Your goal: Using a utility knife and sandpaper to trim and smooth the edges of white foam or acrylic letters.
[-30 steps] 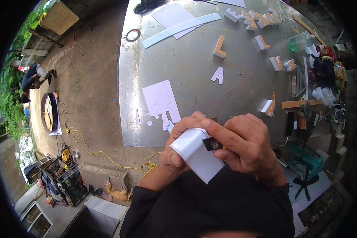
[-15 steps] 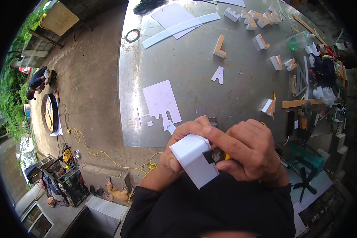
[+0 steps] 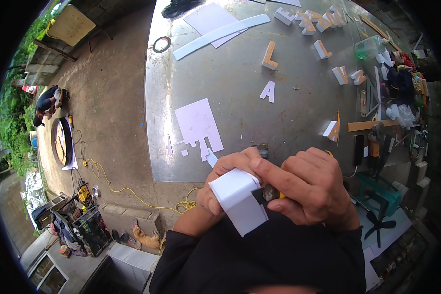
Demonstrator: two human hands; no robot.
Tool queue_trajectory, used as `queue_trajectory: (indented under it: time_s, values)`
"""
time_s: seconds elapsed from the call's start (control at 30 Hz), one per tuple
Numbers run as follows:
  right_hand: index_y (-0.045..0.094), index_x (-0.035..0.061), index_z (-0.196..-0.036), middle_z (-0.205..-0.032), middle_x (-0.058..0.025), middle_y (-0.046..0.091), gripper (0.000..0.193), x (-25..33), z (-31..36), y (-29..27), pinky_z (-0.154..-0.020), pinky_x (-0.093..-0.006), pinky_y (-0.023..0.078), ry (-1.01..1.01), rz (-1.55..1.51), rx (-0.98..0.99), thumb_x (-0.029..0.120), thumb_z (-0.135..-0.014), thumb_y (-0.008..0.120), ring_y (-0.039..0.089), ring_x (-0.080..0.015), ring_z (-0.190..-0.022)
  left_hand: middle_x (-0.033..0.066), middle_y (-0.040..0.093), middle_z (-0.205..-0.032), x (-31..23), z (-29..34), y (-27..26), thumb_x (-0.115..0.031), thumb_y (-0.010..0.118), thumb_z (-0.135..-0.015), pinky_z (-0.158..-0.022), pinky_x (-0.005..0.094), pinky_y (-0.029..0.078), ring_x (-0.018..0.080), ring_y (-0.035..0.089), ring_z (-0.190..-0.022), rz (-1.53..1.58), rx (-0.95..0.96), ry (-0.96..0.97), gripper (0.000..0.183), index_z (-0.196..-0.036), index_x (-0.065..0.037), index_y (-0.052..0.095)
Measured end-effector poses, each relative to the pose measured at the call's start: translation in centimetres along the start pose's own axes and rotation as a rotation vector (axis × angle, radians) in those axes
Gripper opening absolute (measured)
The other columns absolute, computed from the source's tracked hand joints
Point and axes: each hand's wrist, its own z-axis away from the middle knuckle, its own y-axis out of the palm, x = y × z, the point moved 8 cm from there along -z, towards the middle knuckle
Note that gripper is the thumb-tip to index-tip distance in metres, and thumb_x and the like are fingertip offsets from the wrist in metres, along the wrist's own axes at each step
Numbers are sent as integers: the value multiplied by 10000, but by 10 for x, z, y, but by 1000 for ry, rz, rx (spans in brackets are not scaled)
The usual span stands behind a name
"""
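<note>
My left hand (image 3: 226, 164) is wrapped round a white box-like piece (image 3: 236, 196) with a rounded corner, held close to my body beyond the table's near edge. In my right hand (image 3: 308, 183) is a utility knife (image 3: 268, 194) with a yellow handle, mostly hidden by the fingers. Its dark blade lies against the right edge of the white piece. My right index finger reaches across to the piece's top edge, near the left fingers. A narrow pale strip (image 3: 211, 158) sticks out beyond my left hand.
On the metal table (image 3: 240, 108) lie a cut white sheet (image 3: 197, 120), a flat white letter (image 3: 268, 91), and several block letters with brown faces, one L-shaped (image 3: 269, 55). An angle grinder (image 3: 376, 139) and a pencil (image 3: 338, 125) lie right. A person (image 3: 49, 102) crouches far left.
The white piece has tilted slightly in my left hand, its lower end shifting left. The knife blade has moved slightly down along its edge, where a thin sliver now stands out.
</note>
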Motion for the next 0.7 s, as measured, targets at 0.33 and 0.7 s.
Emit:
queue_trajectory:
  time_s: [0.33,0.7]
  values:
    - [661,46,-1210,-656,-18,528,511,-3,-1,1,-526,-340,359,-21,-9,14,462,-935,547,491,-189,-548,86,551,-1042,-2,4,0,-441,891,-551,-797,302,430,201,550,-946,-35,-75,-32,717,-1065,-3,652]
    - [669,49,-1197,-645,-11,503,509,-7,-2,3,-519,-338,341,-54,3,-15,468,-941,537,463,-181,-537,82,567,-1002,-2,7,-5,-468,902,-532,-817,302,428,189,546,-956,-48,-114,-113,739,-1072,-26,657]
